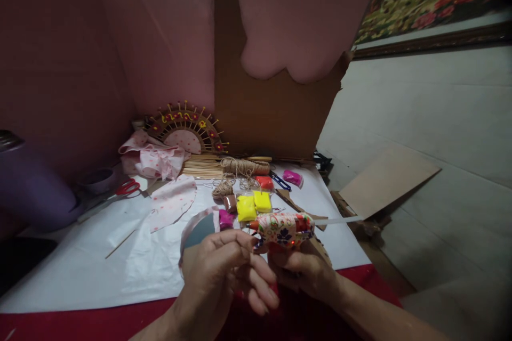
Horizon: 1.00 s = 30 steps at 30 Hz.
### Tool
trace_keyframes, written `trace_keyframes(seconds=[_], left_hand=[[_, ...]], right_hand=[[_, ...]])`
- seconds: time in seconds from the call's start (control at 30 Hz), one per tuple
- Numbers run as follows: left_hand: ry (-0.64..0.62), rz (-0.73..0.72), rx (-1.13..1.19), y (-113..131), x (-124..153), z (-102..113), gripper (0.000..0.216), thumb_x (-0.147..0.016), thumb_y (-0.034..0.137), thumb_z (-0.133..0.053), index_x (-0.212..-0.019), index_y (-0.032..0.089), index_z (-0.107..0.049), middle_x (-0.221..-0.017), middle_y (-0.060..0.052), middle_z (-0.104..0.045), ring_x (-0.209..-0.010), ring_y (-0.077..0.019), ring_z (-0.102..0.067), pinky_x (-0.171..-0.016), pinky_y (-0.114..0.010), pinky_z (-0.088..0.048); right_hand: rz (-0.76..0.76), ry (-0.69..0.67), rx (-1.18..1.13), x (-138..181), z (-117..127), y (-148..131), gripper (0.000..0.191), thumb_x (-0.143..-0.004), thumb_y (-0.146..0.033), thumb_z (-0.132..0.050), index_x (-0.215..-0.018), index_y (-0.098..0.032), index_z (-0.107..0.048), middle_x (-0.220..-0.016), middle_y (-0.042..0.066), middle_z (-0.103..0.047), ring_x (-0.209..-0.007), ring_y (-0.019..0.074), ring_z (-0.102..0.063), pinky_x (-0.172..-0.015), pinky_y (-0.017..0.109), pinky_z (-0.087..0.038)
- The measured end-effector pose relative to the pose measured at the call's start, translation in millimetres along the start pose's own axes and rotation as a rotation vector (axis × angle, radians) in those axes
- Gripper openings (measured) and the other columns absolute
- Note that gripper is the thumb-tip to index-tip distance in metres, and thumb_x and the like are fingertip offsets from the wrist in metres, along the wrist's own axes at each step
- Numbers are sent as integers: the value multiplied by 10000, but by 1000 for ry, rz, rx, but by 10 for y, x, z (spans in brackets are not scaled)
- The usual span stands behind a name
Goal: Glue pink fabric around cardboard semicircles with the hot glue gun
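My right hand (306,272) grips a glue gun (282,228) with a flowered pattern, its orange nozzle pointing left and a white glue stick poking out at the right. My left hand (224,277) is closed in a pinch at the nozzle, thumb and forefinger pressed on something small I cannot make out. Just beyond my left hand lies a round grey-blue disc (199,230) edged with pale fabric. Both hands hover over white paper (120,261) on a red surface.
Behind the hands lie yellow clay packs (254,205), magenta clay (293,177), twine (240,166), a bundle of sticks (202,168), polka-dot pink fabric (172,202), red scissors (127,187) and a fan-shaped craft (186,130). A cardboard panel (264,112) stands at the back; a flat cardboard piece (388,181) lies right.
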State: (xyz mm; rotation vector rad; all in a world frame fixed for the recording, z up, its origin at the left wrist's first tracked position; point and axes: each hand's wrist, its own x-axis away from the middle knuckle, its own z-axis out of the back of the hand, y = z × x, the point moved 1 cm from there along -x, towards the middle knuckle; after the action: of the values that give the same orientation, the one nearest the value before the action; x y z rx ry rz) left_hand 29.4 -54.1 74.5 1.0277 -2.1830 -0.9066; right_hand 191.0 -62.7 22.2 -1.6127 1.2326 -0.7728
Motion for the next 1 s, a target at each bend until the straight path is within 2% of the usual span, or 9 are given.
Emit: trace_keyframes(seconds=[0.2, 0.37, 0.6, 0.77, 0.9, 1.0], left_hand=[[19, 18, -28, -15, 0, -10, 180, -700, 248, -665, -597, 139, -564, -492, -67, -689, -344, -165, -628, -302, -176, -450], [20, -4, -31, -20, -3, -5, 140, -702, 210, -622, -601, 141, -555, -506, -77, -698, -358, -163, -636, -310, -169, -449], [-1, -6, 11, -18, -10, 4, 107, -659, 204, -644, -634, 143, -561, -550, -88, -712, -412, -192, -665, -350, -207, -489], [11, -55, -146, 3, 2, -13, 224, -765, 289, -643, -620, 134, -572, -565, -67, -709, -418, -166, -661, -370, -205, -498], [25, -103, -175, -11, 0, 21, 144, -771, 247, -643, -693, 146, -578, -581, -55, -723, -433, -167, -668, -388, -214, -506], [10, -117, -171, -19, -24, 53, 121, -774, 245, -637, -722, 150, -583, -600, -59, -731, -455, -174, -679, -405, -221, -508]], right_hand=[[6, -9, 47, -3, -35, -44, 152, -696, -255, -626, -625, -131, -574, -442, -61, -424, -331, 40, -289, -325, 184, -206], [-25, -23, 18, -5, -14, -31, 139, -706, -266, -603, -733, -130, -596, -416, -82, -382, -332, 48, -268, -334, 185, -210], [-59, -3, -29, 4, 2, -17, 108, -702, -246, -618, -701, -146, -577, -428, -77, -385, -349, 50, -292, -351, 182, -240], [-79, 46, -30, 11, -42, -37, 136, -688, -266, -627, -694, -137, -584, -420, -71, -397, -347, 47, -290, -344, 176, -222], [-82, 67, -45, 5, -83, -85, 144, -671, -276, -610, -724, -144, -585, -406, -79, -388, -328, 49, -279, -324, 177, -198], [-65, 81, 9, 2, -109, -134, 144, -668, -293, -619, -671, -156, -577, -400, -74, -393, -324, 53, -290, -326, 191, -200]])
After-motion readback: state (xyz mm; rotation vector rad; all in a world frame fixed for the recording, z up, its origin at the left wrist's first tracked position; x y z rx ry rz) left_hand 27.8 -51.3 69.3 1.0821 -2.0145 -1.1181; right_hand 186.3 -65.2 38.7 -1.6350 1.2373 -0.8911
